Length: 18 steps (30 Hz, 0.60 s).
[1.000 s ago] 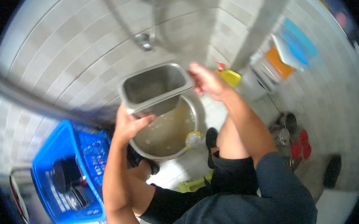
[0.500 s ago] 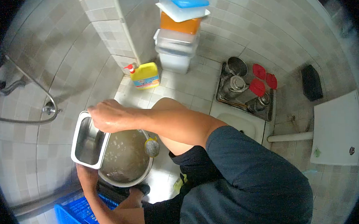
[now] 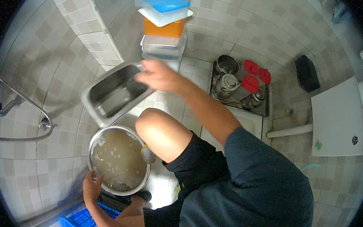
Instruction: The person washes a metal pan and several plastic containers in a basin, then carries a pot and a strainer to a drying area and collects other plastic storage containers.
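Observation:
My right hand [image 3: 159,75] grips the near right end of a rectangular stainless steel food pan [image 3: 118,96]. The pan is tilted and held up beyond the basin, its inside showing. Below it stands a round metal basin [image 3: 92,137] of cloudy, greyish-brown water with bits of foam. At the basin's lower left rim is my left hand [image 3: 93,186], fingers apart and holding nothing; whether it touches the rim I cannot tell. A grey scrubbing pad with a yellow edge [image 3: 149,155] hangs at the basin's right rim.
Stacked plastic boxes [image 3: 164,29] stand at the back wall. To the right, a tray [image 3: 266,108] carries metal pots and red items [image 3: 250,84]. A blue crate [image 3: 78,226] sits at the lower left, and a shower hose [image 3: 23,139] loops along the left wall.
My right hand has carried the pan up and to the right, away from the basin's left side. My left hand has come off the pan and now shows at the basin's rim.

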{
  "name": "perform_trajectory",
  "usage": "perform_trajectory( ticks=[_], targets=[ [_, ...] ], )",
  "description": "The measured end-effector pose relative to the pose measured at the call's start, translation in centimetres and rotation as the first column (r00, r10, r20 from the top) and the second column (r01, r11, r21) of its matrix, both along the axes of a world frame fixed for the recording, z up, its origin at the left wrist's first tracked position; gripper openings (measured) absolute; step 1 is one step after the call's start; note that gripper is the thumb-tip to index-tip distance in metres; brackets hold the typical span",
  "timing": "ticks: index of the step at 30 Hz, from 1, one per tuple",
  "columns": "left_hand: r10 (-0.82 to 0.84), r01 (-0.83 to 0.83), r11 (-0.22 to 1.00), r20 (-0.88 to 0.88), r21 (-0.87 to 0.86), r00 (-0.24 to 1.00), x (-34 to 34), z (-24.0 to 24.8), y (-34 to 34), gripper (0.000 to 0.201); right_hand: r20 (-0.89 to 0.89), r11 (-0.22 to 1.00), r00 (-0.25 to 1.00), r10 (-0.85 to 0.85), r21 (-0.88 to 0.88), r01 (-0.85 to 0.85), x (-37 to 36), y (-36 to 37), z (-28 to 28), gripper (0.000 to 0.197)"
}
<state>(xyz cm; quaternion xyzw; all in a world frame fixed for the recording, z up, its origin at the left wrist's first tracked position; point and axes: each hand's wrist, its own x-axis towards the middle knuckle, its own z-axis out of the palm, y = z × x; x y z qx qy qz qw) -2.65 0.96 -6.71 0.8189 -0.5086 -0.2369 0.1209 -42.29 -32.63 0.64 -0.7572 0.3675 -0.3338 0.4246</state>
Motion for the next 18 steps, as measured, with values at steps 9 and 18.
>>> perform_trajectory(
  ticks=[9, 18],
  targets=[
    [-0.110, 0.090, 0.982, 0.113, 0.166, 0.988, -0.2, -1.8, 0.0, 0.045, 0.008, 0.590, 0.681, -0.732, 0.508, 0.628, -26.7, 1.4, -6.6, 0.013],
    [-0.142, 0.153, 0.955, -0.060, 0.256, 0.988, -0.6, -7.1, 0.0, 0.047, -0.014, 0.100, 0.128, -0.992, 0.541, 0.835, -37.3, -8.3, -16.1, 0.017]
  ],
)
